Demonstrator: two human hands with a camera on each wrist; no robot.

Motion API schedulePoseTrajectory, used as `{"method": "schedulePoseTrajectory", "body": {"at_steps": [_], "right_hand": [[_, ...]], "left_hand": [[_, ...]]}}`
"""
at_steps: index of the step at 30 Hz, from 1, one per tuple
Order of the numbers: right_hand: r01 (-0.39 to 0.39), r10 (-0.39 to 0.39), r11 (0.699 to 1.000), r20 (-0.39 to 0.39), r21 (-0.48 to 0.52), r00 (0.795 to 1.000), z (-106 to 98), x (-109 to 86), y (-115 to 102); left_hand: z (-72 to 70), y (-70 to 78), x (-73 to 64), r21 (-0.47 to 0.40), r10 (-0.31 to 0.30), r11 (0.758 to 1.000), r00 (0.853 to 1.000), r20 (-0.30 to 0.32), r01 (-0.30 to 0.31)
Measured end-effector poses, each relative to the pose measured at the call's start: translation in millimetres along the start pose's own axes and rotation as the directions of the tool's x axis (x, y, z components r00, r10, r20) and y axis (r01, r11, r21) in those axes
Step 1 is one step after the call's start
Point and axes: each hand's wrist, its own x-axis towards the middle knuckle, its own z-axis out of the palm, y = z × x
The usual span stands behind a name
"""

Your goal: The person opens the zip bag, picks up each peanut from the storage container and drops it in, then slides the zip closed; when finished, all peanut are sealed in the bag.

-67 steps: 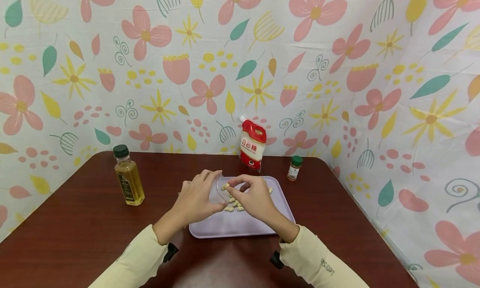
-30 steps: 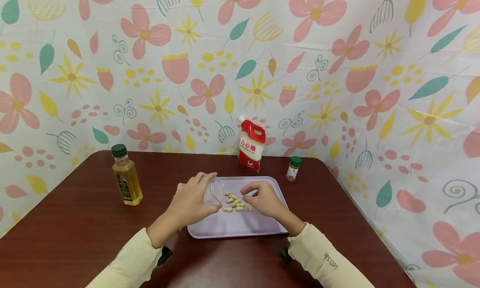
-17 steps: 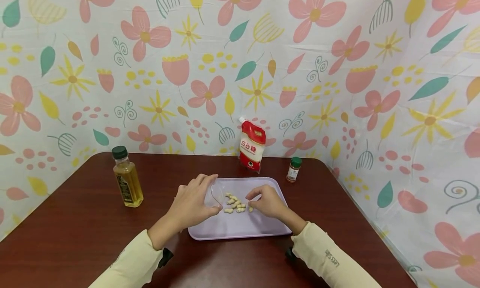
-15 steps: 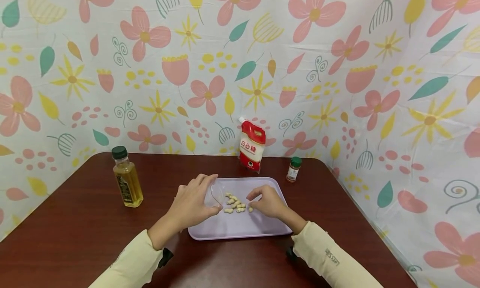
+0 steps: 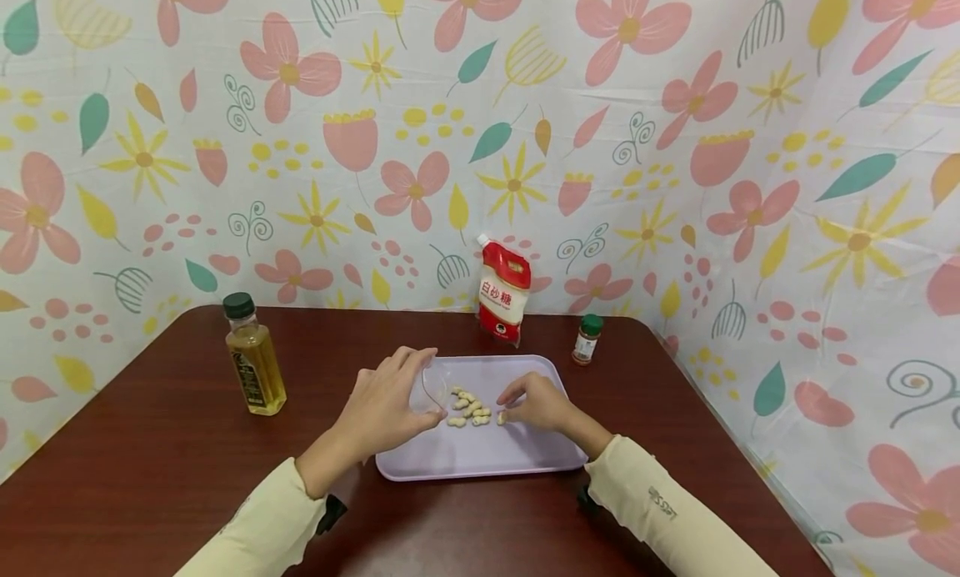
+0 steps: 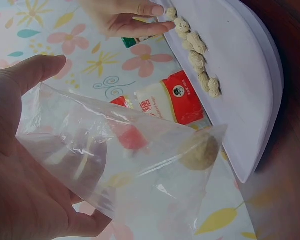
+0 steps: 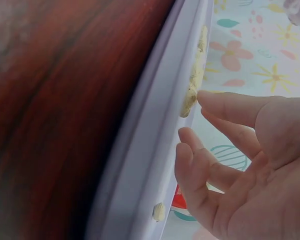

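On the brown table (image 5: 135, 444) we saw a dark-capped bottle of yellow liquid (image 5: 256, 364) at the left, a red-and-white pouch (image 5: 505, 292) near the back edge and, right of it, a small green-capped jar (image 5: 587, 341); flowered cloth (image 5: 427, 85) hung behind.

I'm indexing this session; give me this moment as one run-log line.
left hand: holds clear bag, peanut inside | right hand: fingers apart, over tray beside loose peanuts, contact unclear | bottle, jar: on table
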Motion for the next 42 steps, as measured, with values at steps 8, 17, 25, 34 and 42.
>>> {"method": "schedulePoseTrajectory", "body": {"at_steps": [8,17,25,34,42], "right_hand": [[-0.021,0.022,0.999,0.050,-0.024,0.999,-2,-0.1,-6],[-0.005,0.007,1.000,0.074,-0.024,0.997,-1,-0.9,-5],[-0.004,0.006,1.000,0.105,-0.014,0.994,-1,1.6,-1],[-0.006,0.008,1.000,0.122,-0.017,0.993,-2,2.8,3],[0.054,-0.048,0.997,0.115,-0.049,0.992,-2,3.0,4]], "left_hand": [[0.8,0.1,-0.1,-0.015,-0.005,1.000,1.000,0.009,0.005],[2.1,-0.8,-0.7,-0.007,0.004,1.000,1.000,0.008,-0.004],[1.8,-0.7,-1.3,-0.006,0.008,1.000,1.000,0.013,-0.007],[0.8,-1.0,-1.5,0.002,0.014,1.000,1.000,0.012,-0.014],[2.3,-0.5,-1.2,-0.008,0.013,1.000,1.000,0.017,-0.013]]}}
